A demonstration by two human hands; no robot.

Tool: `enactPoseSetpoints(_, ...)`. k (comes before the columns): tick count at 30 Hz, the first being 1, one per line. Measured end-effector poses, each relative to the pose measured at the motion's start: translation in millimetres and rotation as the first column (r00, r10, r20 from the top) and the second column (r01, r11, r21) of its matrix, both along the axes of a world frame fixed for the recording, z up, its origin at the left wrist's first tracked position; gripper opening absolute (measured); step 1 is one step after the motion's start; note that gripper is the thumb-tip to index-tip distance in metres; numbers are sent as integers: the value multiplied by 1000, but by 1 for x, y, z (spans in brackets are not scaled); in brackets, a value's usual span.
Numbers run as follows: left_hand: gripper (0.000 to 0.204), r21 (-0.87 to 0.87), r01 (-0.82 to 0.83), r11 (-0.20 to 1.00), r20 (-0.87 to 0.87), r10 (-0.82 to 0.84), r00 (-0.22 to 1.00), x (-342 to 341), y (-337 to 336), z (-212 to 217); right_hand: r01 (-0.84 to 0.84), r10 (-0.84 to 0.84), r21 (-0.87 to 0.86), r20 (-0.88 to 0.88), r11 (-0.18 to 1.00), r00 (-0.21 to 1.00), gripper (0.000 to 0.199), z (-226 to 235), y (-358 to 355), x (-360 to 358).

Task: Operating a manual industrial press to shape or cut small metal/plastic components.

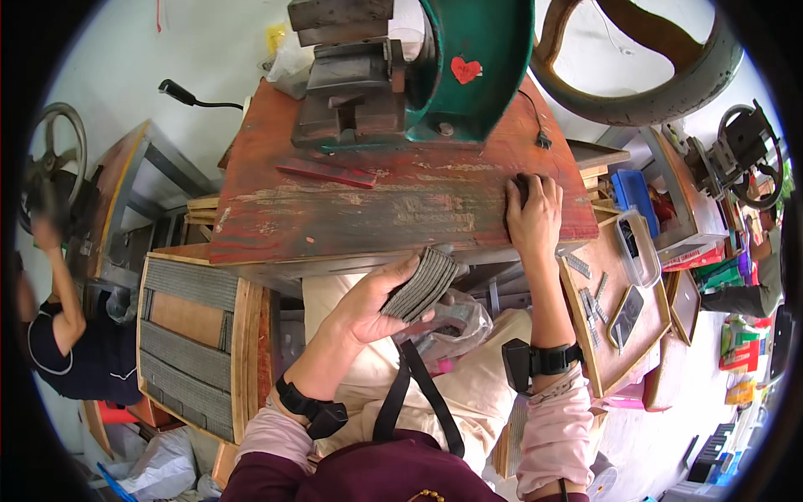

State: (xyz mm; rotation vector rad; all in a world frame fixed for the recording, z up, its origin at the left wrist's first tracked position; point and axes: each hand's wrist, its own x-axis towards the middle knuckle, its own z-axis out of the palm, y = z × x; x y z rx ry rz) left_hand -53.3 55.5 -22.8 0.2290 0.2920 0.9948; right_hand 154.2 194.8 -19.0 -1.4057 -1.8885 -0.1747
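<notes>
Scarred red wooden worktable [351, 222], ribbed stack held short of its near edge

White-walled workshop, machines about. The seated person's left hand [368, 301] is clamped on a thick stack of thin grey ribbed strips [421, 286], thumb on one face, fingertips round the far side. Stack is over the lap, just below the table edge; long axis slants from lower left to upper right, far end toward the tabletop.

Right hand [537, 216] is beyond it, up and to the right, apart from the stack, on the table's right-hand part. Its fingers curl over a small dark object [523, 191]; cannot tell whether they grip it or merely rest. Left hand is clearly the nearer one to the strips.

Outward: a clear plastic bag [468, 325] between the knees, contents unclear. At left, a pale wooden tray [242, 351] with grey ribbed bands laid in rows. At right, a shallow wooden tray [617, 368] holding short grey strip pieces [595, 308] and a dark, pale-edged rectangular slab [627, 314]. At its far corner, a clear plastic box [646, 269], dark things inside.
</notes>
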Motion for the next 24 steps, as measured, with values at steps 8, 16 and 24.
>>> enactPoseSetpoints(8,37,-219,80,972,-291,-143,946,4,-11,-91,34,-34,-26,-2,999,999,23,2,3,7)
enactPoseSetpoints(16,21,-636,-241,733,-612,-290,736,55,-28,-274,23,-23,-1,17,1000,1000,23,5,3,1)
enactPoseSetpoints(24,31,-472,-71,879,-865,-446,231,83,-25,-255,16,-17,11,82,1000,996,26,-1,4,14)
